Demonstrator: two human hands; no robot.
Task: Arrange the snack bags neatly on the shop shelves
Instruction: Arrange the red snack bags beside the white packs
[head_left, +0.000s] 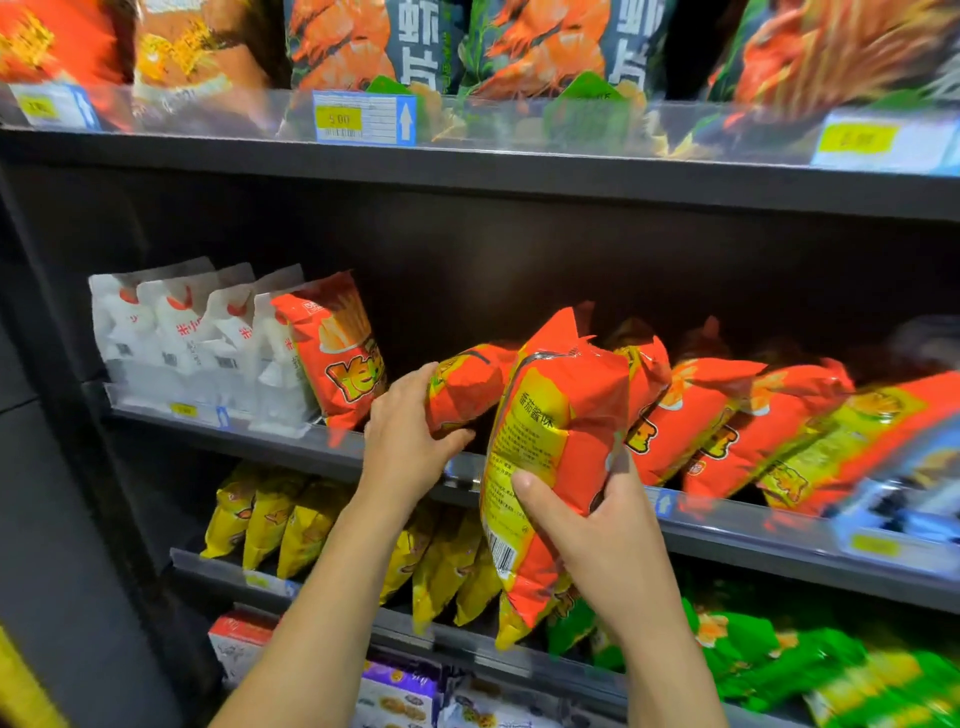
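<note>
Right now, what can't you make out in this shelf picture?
All in the head view:
- price tag, top right: motion blur, number unreadable.
- shrimp bags: tops cut off by the upper edge.
- left bag, gripped by the left hand: print crumpled, partly behind the right bag held in the right hand.
- boxes: cut off by the lower edge.

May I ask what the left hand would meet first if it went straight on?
Likely the upright orange bag in the right hand: the left hand, gripping a tipped bag, points rightward at it; depth unclear.
</note>
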